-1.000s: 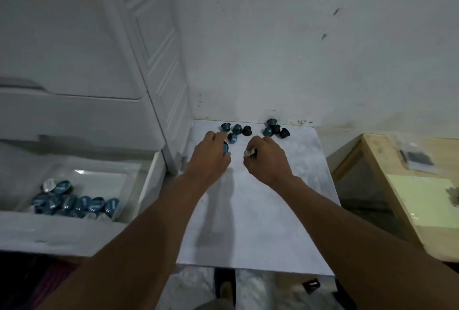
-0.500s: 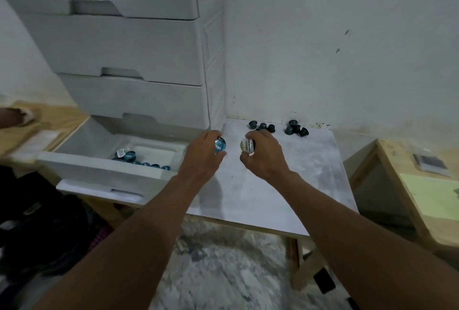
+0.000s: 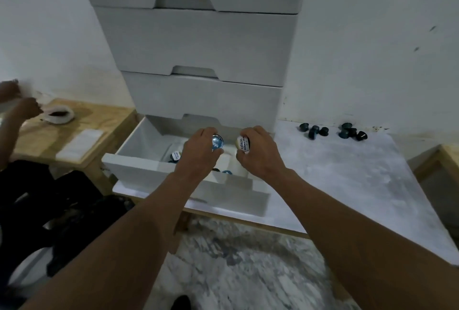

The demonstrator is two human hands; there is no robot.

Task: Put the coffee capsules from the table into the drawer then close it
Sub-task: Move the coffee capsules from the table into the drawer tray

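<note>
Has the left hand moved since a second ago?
Yes. The left hand has gone left, from the table by the capsules to over the open drawer.

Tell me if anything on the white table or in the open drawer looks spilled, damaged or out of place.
Nothing stands out. The remaining capsules lie loose in two small clusters at the back of the white table, some tipped on their sides. The open drawer looks intact. The left hand and right hand each hold a capsule above it.
</note>
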